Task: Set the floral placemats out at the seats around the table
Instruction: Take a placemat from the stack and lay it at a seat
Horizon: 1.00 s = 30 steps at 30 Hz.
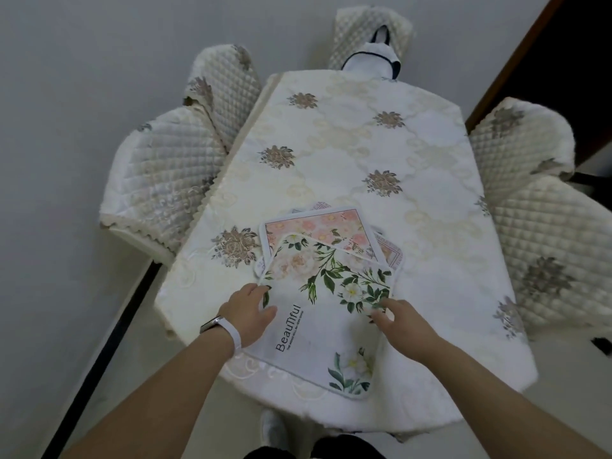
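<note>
A white floral placemat (318,326) printed "Beautiful" lies at the near end of the table (347,150), which is covered by a cream embroidered cloth. It overlaps a small pile of other mats: a pink floral placemat (318,226) on top, with the corners of patterned ones peeking out beneath. My left hand (248,313) rests on the white mat's left edge, thumb on top. My right hand (400,319) touches its right edge with the fingertips, fingers fairly straight.
Quilted cream chairs stand around the table: two on the left (165,180) (222,91), one at the far end (367,38) with a white bag (371,61) on it, one on the right (543,226). A dark doorway (563,61) is at the upper right.
</note>
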Motion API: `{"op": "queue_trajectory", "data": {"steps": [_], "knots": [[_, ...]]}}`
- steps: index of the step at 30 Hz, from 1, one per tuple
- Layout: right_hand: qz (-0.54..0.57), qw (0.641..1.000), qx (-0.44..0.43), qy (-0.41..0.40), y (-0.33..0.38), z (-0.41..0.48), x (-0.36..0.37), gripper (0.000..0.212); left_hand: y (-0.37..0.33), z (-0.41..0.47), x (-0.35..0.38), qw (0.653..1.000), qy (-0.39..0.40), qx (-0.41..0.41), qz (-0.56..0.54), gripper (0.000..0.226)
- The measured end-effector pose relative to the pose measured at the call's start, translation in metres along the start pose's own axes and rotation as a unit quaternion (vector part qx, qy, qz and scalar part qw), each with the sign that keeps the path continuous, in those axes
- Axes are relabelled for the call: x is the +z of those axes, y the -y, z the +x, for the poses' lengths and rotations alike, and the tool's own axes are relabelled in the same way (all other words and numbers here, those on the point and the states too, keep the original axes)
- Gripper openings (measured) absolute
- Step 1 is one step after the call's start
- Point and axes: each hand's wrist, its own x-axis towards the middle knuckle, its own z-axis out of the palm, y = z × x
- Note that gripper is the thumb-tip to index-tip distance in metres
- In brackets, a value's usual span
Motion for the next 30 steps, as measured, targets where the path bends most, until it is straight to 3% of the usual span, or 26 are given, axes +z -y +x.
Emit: {"op": "queue_trajectory", "data": {"steps": [5,9,15,20,25,30], "knots": [[0.098,0.993,0.059,-0.012,-0.006,0.008,0.017,0.050,-0.009,0.019,0.004,0.995,0.015,-0.051,-0.082,0.061],[0.199,0.974,0.103,-0.040,-0.009,0.013,0.029,0.031,-0.011,0.032,0.006,0.985,0.007,-0.098,-0.145,0.065],[0.315,0.932,0.167,-0.064,-0.013,0.022,0.040,0.042,-0.011,0.036,0.005,0.985,0.001,-0.118,-0.124,0.055],[0.329,0.924,0.187,-0.061,-0.013,0.021,0.041,0.011,-0.004,0.033,0.006,0.982,-0.003,-0.107,-0.158,0.054],[0.331,0.925,0.178,-0.057,-0.011,0.016,0.037,0.012,-0.008,0.029,-0.001,0.960,-0.018,-0.135,-0.246,0.017],[0.322,0.930,0.156,-0.087,-0.004,0.001,0.032,0.014,-0.014,0.023,-0.009,0.953,-0.017,-0.087,-0.290,0.014]]}}
